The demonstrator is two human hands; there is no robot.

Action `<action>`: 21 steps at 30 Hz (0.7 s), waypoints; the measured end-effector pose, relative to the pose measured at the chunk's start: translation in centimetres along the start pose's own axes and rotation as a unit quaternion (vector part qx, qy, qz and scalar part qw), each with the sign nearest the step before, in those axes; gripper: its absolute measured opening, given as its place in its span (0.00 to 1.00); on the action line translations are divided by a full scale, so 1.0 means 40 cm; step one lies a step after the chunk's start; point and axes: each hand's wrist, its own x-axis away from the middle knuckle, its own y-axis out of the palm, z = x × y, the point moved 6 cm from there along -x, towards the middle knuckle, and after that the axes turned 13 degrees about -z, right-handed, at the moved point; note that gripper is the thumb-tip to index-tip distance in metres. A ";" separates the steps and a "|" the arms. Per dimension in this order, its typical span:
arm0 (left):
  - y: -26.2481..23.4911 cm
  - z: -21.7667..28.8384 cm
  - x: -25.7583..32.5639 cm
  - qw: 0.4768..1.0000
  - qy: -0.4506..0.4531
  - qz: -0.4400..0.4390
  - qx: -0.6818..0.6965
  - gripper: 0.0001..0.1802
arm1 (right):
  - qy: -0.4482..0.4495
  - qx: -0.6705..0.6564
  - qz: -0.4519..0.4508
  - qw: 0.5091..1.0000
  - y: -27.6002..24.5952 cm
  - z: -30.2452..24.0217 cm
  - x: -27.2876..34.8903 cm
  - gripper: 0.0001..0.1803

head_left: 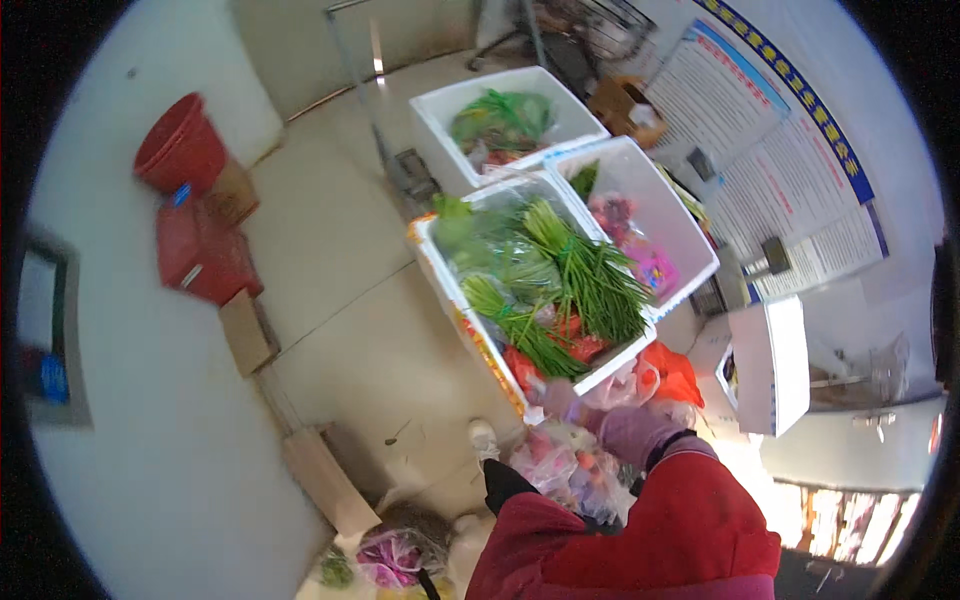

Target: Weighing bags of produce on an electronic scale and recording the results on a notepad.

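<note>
My right hand (640,435), in a purple glove, reaches over the near side of a white foam box (615,368), next to plastic bags. Its fingers are smeared by motion, so I cannot tell what they grip. A second blurred purple glove patch (565,402) touches the box's near corner; it seems to be my left hand, its arm hidden. Inside the box lie bundles of long green stalks (590,275), bagged leafy greens (500,255) and red bags (570,335). Below my hands sits a clear bag of mixed produce (570,465), with a red bag (672,375) beside the box.
Two more foam boxes with bagged vegetables stand behind, one at the back (450,125) and one at the right (690,245). A metal-framed cart (365,90) is at the back left. Red buckets (180,145) and cardboard (325,480) line the left wall. A white carton (770,365) stands right.
</note>
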 end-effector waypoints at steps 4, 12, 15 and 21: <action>-0.231 -0.227 0.086 0.999 -0.008 0.001 0.054 0.28 | -0.074 0.132 -0.183 0.971 0.333 -0.045 0.120 0.18; -0.440 -0.776 0.849 0.973 -0.070 -0.194 0.106 0.26 | -0.053 0.082 -0.311 0.945 0.824 -0.122 0.535 0.23; -0.557 -1.380 1.430 0.955 -0.262 -0.053 0.129 0.26 | -0.123 0.418 -0.431 0.791 1.072 -0.013 0.696 0.28; -0.357 -1.697 2.320 0.790 -0.408 0.158 0.430 0.26 | -0.237 0.663 -0.407 0.582 1.484 -0.314 1.206 0.26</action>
